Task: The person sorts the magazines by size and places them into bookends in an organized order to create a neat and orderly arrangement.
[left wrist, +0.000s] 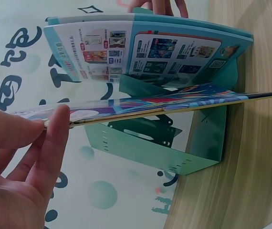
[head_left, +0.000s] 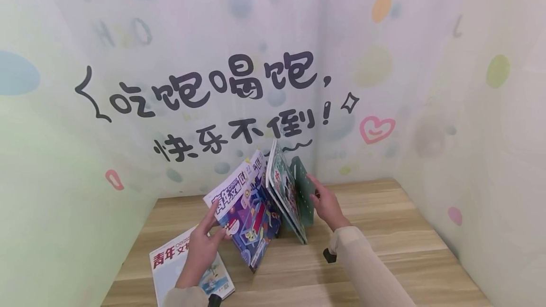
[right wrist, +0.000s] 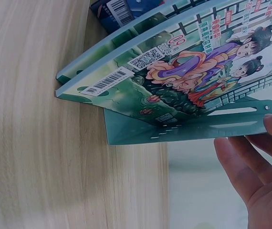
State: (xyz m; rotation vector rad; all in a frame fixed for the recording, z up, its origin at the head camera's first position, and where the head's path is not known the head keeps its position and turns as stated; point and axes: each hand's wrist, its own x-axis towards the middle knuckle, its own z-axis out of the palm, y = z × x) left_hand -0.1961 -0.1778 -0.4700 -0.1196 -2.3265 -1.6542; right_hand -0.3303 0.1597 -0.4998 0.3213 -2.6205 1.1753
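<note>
My left hand (head_left: 202, 245) pinches the left edge of a purple magazine (head_left: 256, 224) between thumb and fingers. The magazine stands tilted, and a similar cover shows just behind it. To its right, two green magazines (right wrist: 193, 71) lean upright in a green metal bookend (head_left: 304, 188). My right hand (head_left: 328, 205) grips the bookend's outer upright edge, thumb on one side and fingers on the other. In the left wrist view, the bookend's other upright panel (left wrist: 141, 148) lies beyond the purple magazine. The magazine's far lower edge is near the tabletop.
A white magazine (head_left: 166, 274) lies flat on the wooden table (head_left: 375, 250) at the left, partly hidden by my left forearm. A printed fabric wall (head_left: 239, 27) with large dark characters rises behind the table, with further walls at both sides.
</note>
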